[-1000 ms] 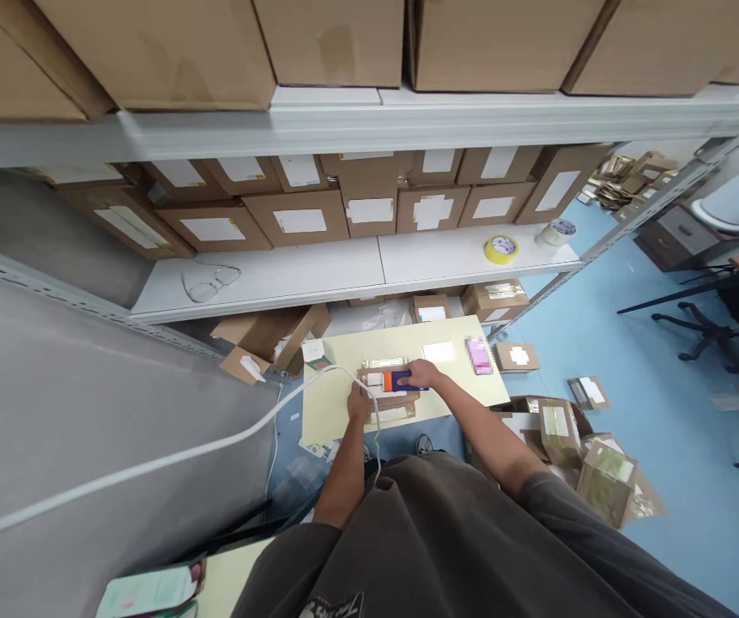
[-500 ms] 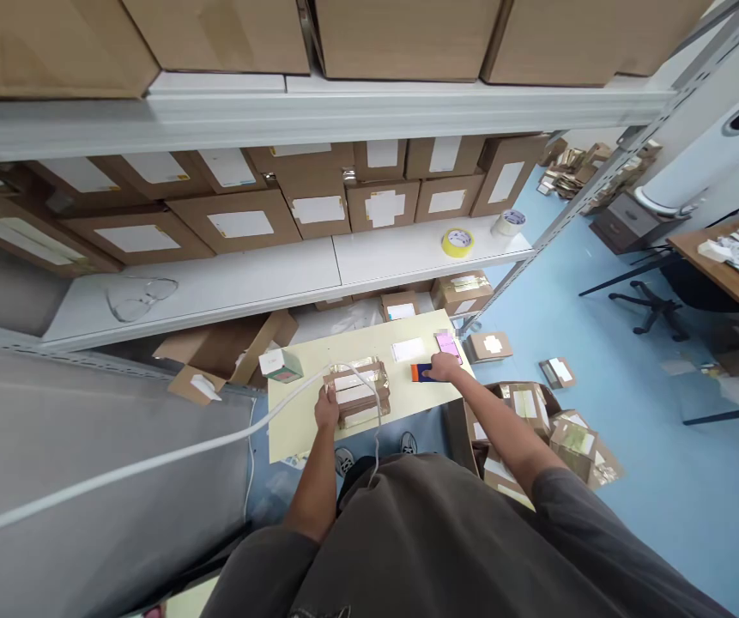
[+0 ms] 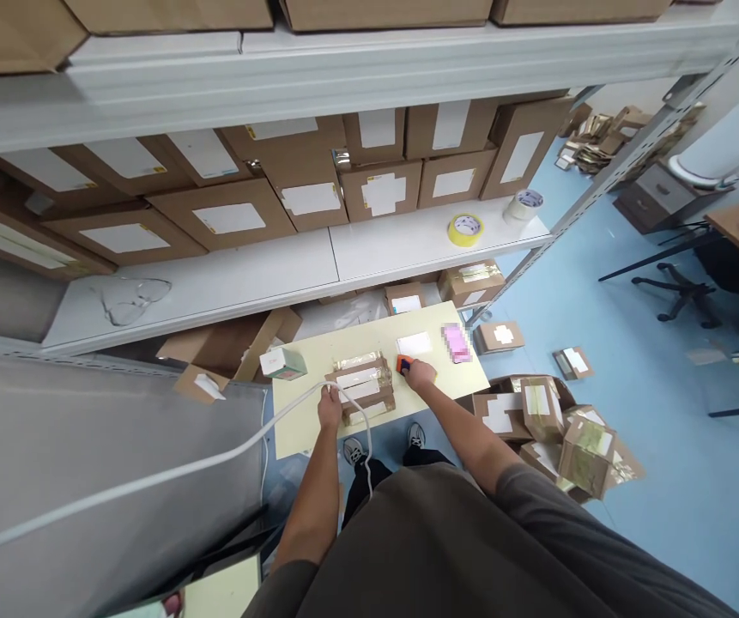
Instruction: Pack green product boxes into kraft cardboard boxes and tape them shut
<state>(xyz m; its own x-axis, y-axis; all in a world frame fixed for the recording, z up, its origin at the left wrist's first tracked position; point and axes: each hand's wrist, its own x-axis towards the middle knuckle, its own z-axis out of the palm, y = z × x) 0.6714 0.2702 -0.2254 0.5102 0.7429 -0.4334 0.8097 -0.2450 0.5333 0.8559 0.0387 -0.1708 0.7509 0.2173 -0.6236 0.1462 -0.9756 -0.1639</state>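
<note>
On the pale yellow table (image 3: 298, 429) lies a taped brown cardboard parcel (image 3: 362, 388). My left hand (image 3: 329, 405) rests closed on its near left corner. My right hand (image 3: 419, 373) sits just right of the parcel, closed on an orange and blue tool (image 3: 402, 365), mostly hidden under the fingers. A white label (image 3: 414, 344) and a pink object (image 3: 455, 342) lie beyond my right hand. A small green and white box (image 3: 284, 364) stands at the table's far left. A white cable (image 3: 215, 459) runs from the left across the table to my body.
Grey shelving (image 3: 343, 257) behind the table holds labelled cardboard boxes, a yellow tape roll (image 3: 465, 229), a clear tape roll (image 3: 523, 206) and glasses (image 3: 128, 299). Taped parcels (image 3: 555, 429) are piled on the blue floor at right. An office chair base (image 3: 681, 300) stands far right.
My right hand carried the orange and blue tool off the parcel to the table at right, then back beside the parcel. My left hand stayed on the parcel. The view shifted.
</note>
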